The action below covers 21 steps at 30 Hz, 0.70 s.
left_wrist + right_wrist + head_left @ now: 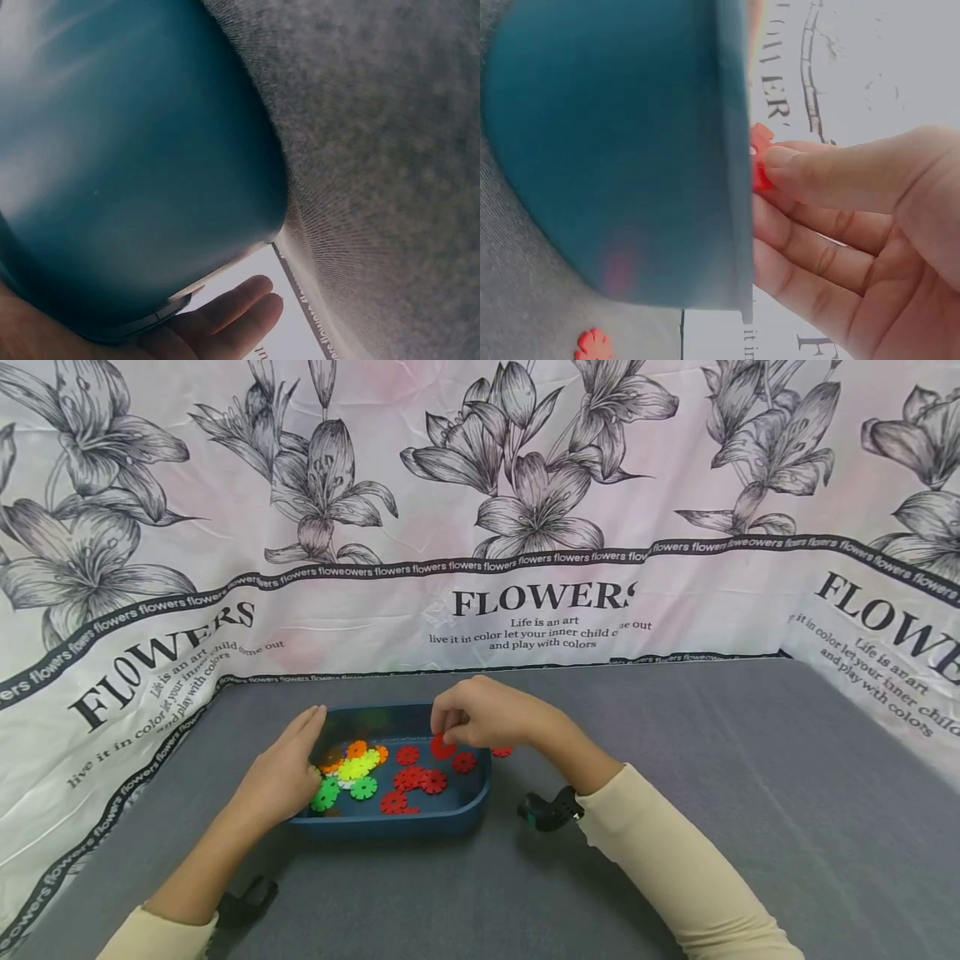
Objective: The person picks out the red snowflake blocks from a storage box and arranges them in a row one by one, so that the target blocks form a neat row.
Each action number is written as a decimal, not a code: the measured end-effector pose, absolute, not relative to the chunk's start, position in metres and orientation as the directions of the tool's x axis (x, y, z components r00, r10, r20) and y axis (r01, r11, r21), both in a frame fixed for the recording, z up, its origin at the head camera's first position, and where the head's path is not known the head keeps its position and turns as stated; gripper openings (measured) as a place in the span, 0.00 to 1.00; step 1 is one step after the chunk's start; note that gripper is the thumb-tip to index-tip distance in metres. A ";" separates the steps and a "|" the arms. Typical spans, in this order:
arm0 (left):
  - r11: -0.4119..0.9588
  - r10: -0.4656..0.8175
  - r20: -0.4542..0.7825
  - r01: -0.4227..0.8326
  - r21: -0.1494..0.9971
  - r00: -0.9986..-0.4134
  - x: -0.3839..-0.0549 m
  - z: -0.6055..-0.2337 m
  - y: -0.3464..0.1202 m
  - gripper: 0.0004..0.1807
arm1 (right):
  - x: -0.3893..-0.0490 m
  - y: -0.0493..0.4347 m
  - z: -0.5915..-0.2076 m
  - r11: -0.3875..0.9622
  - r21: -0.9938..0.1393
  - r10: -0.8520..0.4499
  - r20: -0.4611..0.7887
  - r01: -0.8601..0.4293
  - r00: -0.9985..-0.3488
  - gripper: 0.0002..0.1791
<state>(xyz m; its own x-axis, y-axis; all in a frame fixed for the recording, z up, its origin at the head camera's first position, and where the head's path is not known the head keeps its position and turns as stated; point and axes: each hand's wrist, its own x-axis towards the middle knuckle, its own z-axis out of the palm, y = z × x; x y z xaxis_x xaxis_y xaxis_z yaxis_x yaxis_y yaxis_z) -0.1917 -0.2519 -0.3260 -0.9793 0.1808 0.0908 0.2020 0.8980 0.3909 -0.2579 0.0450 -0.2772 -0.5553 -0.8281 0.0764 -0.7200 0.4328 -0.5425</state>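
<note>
A blue plastic tray stands on the grey cloth, holding small notched plastic discs. My left hand holds the tray's left side, thumb over the rim and fingers stretched along the edge. In the left wrist view, two fingertips reach past the tray's corner. Over the tray's right part, my right hand pinches a red notched disc between thumb and fingers. The right wrist view shows that disc just beyond the rim, partly hidden by the tray wall.
Inside the tray, several red discs lie at the right; green discs, yellow discs and orange discs cluster at the left. Another red disc lies outside, by the right rim. A flower-printed cloth hangs behind.
</note>
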 end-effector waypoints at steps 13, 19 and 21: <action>0.897 0.186 0.112 0.215 0.385 -0.976 -0.191 -0.326 -0.252 0.43 | -0.270 0.063 -0.272 0.458 -0.684 -0.763 0.025 -0.568 -0.646 0.04; 0.897 0.184 0.104 0.210 0.389 -0.977 -0.191 -0.326 -0.252 0.43 | -0.274 0.072 -0.269 0.465 -0.687 -0.762 0.011 -0.559 -0.647 0.04; 0.897 0.183 0.105 0.210 0.389 -0.978 -0.191 -0.326 -0.252 0.43 | -0.276 0.075 -0.267 0.464 -0.692 -0.766 -0.001 -0.553 -0.643 0.04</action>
